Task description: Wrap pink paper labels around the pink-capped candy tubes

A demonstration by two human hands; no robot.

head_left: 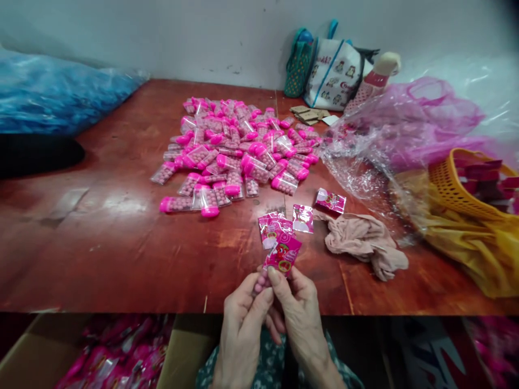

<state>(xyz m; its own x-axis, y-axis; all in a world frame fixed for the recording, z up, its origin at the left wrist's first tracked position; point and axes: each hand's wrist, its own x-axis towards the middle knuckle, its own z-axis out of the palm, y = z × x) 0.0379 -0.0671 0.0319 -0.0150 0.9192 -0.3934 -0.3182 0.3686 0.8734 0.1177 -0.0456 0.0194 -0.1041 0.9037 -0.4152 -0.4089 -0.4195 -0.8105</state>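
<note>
Wide red-brown counter (121, 243) before us, heap of pink-capped tubes (255, 167) toward twelve o'clock, yellow basket (441, 175) at three, worker's left hand (243, 313) and right hand (302, 308) at six, right fingers clamped on a pink printed packet (286, 254), left on a tube of pink balls (261, 282).

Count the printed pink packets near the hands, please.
4 at least: one packet in the right hand, one just beyond, one rightward, one farther right; overlaps may hide more.
</note>
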